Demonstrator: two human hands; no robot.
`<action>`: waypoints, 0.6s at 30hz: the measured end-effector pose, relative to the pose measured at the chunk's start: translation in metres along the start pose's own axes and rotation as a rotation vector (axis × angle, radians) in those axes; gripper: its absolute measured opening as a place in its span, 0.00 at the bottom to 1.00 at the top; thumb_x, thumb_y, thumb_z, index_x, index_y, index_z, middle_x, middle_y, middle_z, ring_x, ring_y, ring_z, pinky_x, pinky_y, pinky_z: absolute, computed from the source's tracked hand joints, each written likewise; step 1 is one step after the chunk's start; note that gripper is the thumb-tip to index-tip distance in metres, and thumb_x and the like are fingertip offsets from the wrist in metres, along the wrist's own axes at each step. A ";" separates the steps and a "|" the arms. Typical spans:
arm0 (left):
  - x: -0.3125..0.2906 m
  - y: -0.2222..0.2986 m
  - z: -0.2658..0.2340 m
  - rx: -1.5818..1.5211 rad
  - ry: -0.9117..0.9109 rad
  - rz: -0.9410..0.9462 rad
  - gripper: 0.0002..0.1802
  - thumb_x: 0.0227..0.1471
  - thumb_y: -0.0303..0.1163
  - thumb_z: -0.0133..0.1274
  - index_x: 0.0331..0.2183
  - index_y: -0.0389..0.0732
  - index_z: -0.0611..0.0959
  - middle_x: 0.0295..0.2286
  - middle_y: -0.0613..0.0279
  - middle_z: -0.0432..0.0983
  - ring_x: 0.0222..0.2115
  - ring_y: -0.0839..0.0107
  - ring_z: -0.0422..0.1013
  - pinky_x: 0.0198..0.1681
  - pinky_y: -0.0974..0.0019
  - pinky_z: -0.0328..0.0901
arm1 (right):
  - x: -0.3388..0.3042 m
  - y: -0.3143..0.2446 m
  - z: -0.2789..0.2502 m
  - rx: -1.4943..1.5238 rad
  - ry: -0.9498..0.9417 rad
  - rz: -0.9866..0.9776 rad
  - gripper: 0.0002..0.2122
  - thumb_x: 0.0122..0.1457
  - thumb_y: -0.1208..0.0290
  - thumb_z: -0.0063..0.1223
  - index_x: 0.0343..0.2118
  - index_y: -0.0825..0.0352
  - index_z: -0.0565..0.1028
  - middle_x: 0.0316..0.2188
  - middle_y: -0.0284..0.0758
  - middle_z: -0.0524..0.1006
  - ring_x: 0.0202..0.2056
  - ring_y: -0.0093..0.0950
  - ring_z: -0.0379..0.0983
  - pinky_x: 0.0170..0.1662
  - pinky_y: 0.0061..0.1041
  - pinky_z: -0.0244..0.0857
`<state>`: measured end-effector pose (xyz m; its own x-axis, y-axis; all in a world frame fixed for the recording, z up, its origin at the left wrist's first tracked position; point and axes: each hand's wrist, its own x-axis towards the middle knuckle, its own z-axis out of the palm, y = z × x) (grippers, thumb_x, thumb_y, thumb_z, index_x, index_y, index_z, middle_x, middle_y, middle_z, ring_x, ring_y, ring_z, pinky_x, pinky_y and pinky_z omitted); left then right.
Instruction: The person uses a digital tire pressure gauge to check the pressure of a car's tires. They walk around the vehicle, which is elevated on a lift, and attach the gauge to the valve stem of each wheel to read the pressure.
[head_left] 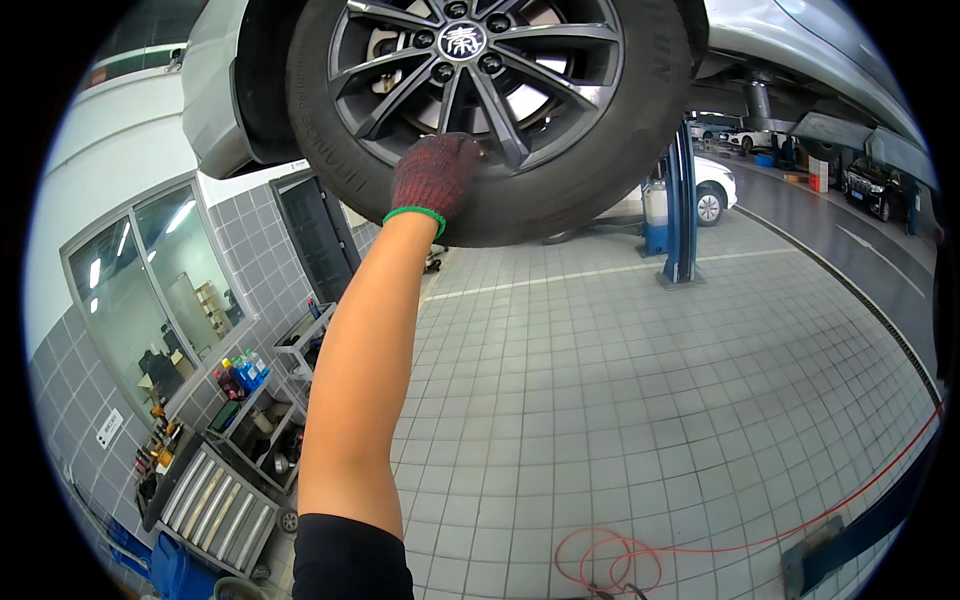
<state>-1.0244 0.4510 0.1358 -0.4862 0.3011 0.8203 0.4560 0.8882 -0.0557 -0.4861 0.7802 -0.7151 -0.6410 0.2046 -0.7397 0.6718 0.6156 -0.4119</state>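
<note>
My left hand (pixel 435 180), in a dark red knitted glove with a green cuff, reaches up to the raised car's wheel (pixel 640 130). It is closed at the lower part of the dark spoked rim, with the fingertips hidden behind the glove's back. Black tyre rubber surrounds the rim, and wheel nuts ring the centre cap (pixel 462 41). Between the spokes a brake disc (pixel 530 100) shows. My right hand is out of the picture.
Silver bodywork (pixel 215 120) overhangs on both sides of the wheel. A blue lift post (pixel 681 210) stands behind it. A drawer tool cart (pixel 215 510) and a bottle-laden trolley (pixel 250 415) line the left wall. A red hose (pixel 610 560) lies coiled on the tiled floor (pixel 560 400).
</note>
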 end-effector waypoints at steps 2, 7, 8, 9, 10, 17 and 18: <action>0.017 0.006 0.005 0.101 -0.089 -0.059 0.22 0.63 0.46 0.43 0.45 0.46 0.85 0.44 0.49 0.81 0.47 0.48 0.76 0.53 0.50 0.69 | 0.001 0.002 0.004 0.010 0.002 -0.004 0.34 0.56 0.56 0.64 0.63 0.64 0.63 0.56 0.48 0.75 0.58 0.46 0.71 0.58 0.42 0.66; 0.021 0.021 0.014 0.041 -0.057 -0.112 0.20 0.59 0.47 0.50 0.47 0.47 0.83 0.45 0.47 0.81 0.48 0.46 0.76 0.53 0.48 0.69 | -0.004 0.010 0.022 0.056 0.011 0.002 0.33 0.56 0.56 0.64 0.62 0.64 0.65 0.55 0.48 0.76 0.57 0.46 0.72 0.58 0.43 0.67; 0.018 0.023 0.013 0.015 -0.015 -0.135 0.20 0.57 0.47 0.52 0.46 0.47 0.83 0.43 0.47 0.81 0.47 0.46 0.76 0.52 0.47 0.69 | -0.007 0.013 0.027 0.066 0.011 0.004 0.33 0.56 0.55 0.64 0.61 0.64 0.65 0.55 0.48 0.76 0.57 0.46 0.72 0.58 0.43 0.67; 0.021 0.022 0.013 0.046 -0.035 -0.138 0.21 0.55 0.48 0.54 0.45 0.47 0.83 0.43 0.46 0.81 0.47 0.46 0.76 0.52 0.48 0.69 | -0.007 0.015 0.032 0.076 0.015 0.006 0.33 0.56 0.55 0.65 0.61 0.64 0.65 0.55 0.48 0.76 0.57 0.46 0.72 0.58 0.43 0.67; 0.025 0.017 0.011 0.079 -0.051 -0.143 0.22 0.54 0.50 0.55 0.45 0.47 0.84 0.43 0.46 0.81 0.47 0.46 0.76 0.52 0.48 0.69 | -0.006 0.019 0.039 0.081 0.019 0.002 0.33 0.56 0.55 0.65 0.61 0.64 0.66 0.55 0.48 0.76 0.57 0.46 0.72 0.57 0.43 0.67; 0.028 0.019 0.018 0.090 -0.038 -0.186 0.21 0.52 0.51 0.57 0.38 0.44 0.85 0.38 0.46 0.82 0.43 0.47 0.77 0.48 0.49 0.70 | -0.012 0.021 0.087 -0.445 0.539 -0.016 0.34 0.57 0.57 0.64 0.63 0.65 0.63 0.58 0.48 0.73 0.60 0.45 0.69 0.59 0.43 0.66; 0.028 0.018 0.018 0.089 -0.041 -0.190 0.21 0.52 0.51 0.57 0.38 0.44 0.85 0.38 0.46 0.82 0.43 0.47 0.77 0.48 0.49 0.70 | -0.015 0.017 0.086 -0.437 0.529 -0.004 0.35 0.57 0.57 0.64 0.64 0.65 0.62 0.59 0.48 0.72 0.61 0.45 0.68 0.59 0.43 0.65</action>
<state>-1.0432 0.4818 0.1470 -0.5876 0.1377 0.7974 0.2867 0.9569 0.0460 -0.4336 0.7218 -0.7570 -0.8128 0.4776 -0.3336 0.5290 0.8449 -0.0793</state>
